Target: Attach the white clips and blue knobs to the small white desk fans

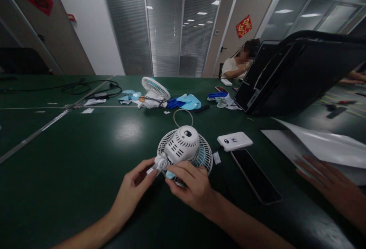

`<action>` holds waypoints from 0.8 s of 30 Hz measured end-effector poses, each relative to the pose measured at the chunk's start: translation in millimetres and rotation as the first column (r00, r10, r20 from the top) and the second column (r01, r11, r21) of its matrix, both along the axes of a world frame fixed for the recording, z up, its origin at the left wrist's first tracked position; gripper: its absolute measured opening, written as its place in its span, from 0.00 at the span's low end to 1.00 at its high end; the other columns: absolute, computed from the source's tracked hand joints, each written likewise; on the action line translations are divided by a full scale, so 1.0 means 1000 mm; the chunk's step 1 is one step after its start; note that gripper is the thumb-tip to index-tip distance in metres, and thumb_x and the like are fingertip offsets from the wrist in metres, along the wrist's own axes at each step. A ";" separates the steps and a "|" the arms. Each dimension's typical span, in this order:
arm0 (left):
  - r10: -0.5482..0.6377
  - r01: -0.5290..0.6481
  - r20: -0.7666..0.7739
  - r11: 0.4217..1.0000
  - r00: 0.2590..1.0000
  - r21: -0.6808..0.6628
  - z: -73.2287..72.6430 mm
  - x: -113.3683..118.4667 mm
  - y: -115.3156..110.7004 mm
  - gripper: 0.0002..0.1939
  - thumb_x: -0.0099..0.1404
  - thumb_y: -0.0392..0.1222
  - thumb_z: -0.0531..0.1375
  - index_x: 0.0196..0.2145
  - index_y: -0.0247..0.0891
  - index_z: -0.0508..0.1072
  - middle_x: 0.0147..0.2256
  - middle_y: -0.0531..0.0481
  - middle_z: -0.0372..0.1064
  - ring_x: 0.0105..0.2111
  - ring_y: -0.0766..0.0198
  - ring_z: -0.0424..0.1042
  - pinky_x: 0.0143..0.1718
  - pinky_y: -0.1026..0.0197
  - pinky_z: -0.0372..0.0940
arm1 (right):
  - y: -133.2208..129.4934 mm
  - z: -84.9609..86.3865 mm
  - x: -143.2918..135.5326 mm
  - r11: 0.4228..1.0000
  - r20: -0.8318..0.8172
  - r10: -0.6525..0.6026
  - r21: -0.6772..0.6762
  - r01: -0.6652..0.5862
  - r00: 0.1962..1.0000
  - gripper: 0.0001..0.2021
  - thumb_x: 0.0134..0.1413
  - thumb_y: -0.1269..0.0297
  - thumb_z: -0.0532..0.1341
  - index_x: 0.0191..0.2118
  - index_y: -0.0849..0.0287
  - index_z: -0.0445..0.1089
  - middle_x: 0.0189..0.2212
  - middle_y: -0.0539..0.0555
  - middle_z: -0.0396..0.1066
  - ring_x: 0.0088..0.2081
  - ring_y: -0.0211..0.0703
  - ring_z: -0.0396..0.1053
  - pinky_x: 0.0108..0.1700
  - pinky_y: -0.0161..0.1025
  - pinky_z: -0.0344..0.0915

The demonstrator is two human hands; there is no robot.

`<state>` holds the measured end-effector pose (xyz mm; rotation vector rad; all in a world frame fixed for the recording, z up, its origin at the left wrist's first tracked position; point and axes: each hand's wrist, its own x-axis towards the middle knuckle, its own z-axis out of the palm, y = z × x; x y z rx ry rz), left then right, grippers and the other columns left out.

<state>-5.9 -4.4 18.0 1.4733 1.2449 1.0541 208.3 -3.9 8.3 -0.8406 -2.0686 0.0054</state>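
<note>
Presently, two bare hands work together on a small white fan (183, 142), which lies grille down on a dark green surface (85, 172), its rounded motor housing facing up. The left hand (138, 178) pinches a small white bracket (162, 162) between thumb and fingers, at the near-left side of the housing. The right hand (194, 184) is closed on the fan's near side, just beside the left; a light-blue piece (170, 174) shows at its fingertips, though the fingers hide what exactly they grip.

The step in hand appears to be handling the joint where bracket meets housing. Judging by the grip, the next move calls for one hand to steady the fan while the other turns or shifts the bracket in small motions.

Beyond the hands, a pale cord loop (183, 110) curves off the fan's far side. The broadest room for moving is left of the left hand, where the surface runs to a metallic seam (54, 121). Right of the right hand it is tighter: a dark phone (256, 174) lies slantwise, with a white device (235, 141) just past it. Farther right, another person's blurred hand (328, 184) rests by a white sheet (334, 146). The surface's near edge is not visible.
</note>
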 end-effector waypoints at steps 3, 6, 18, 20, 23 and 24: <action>-0.010 0.010 0.021 1.000 1.000 -0.011 -0.002 0.000 0.000 0.17 0.63 0.54 0.64 0.48 0.50 0.78 0.41 0.47 0.78 0.40 0.48 0.77 0.41 0.50 0.74 | 0.000 0.001 0.003 0.999 0.010 0.024 0.027 -0.024 1.000 0.17 0.61 0.67 0.63 0.55 0.56 0.68 0.46 0.53 0.77 0.45 0.41 0.76 0.37 0.37 0.70; -0.014 0.014 0.030 1.000 0.999 0.008 -0.002 0.001 0.000 0.17 0.63 0.55 0.63 0.47 0.51 0.78 0.41 0.47 0.78 0.40 0.48 0.76 0.40 0.50 0.74 | 0.001 0.003 0.006 0.994 -0.004 0.080 0.071 -0.079 0.997 0.17 0.62 0.69 0.62 0.56 0.58 0.67 0.47 0.54 0.77 0.47 0.40 0.75 0.39 0.36 0.72; -0.033 0.034 0.081 0.999 0.996 -0.005 -0.001 0.003 -0.002 0.17 0.65 0.50 0.63 0.49 0.44 0.78 0.39 0.47 0.77 0.39 0.52 0.75 0.41 0.55 0.71 | 0.004 0.009 0.002 0.975 0.014 0.121 0.186 -0.122 0.993 0.12 0.64 0.72 0.61 0.52 0.63 0.69 0.46 0.55 0.78 0.48 0.36 0.76 0.44 0.31 0.74; -0.046 0.047 0.104 0.999 0.994 -0.006 0.001 0.005 -0.003 0.16 0.67 0.49 0.62 0.49 0.41 0.77 0.39 0.47 0.76 0.39 0.54 0.74 0.41 0.57 0.70 | 0.004 0.008 0.002 0.969 0.016 0.123 0.215 -0.123 0.992 0.11 0.63 0.72 0.61 0.51 0.63 0.69 0.46 0.56 0.78 0.49 0.35 0.75 0.45 0.31 0.74; -0.068 0.067 0.132 0.998 0.989 0.013 0.002 0.006 -0.004 0.15 0.68 0.47 0.62 0.49 0.41 0.77 0.38 0.48 0.76 0.38 0.56 0.73 0.40 0.60 0.69 | 0.005 0.005 0.003 0.968 0.012 0.120 0.220 -0.119 0.993 0.11 0.63 0.73 0.62 0.50 0.62 0.69 0.49 0.55 0.77 0.49 0.34 0.75 0.46 0.31 0.73; -0.071 0.069 0.136 0.997 0.988 0.018 0.002 0.006 -0.004 0.15 0.68 0.47 0.62 0.50 0.41 0.77 0.38 0.49 0.75 0.38 0.57 0.73 0.39 0.61 0.69 | 0.006 0.004 0.003 0.970 0.015 0.120 0.212 -0.121 0.993 0.11 0.63 0.72 0.62 0.50 0.61 0.69 0.49 0.55 0.76 0.49 0.34 0.75 0.46 0.31 0.73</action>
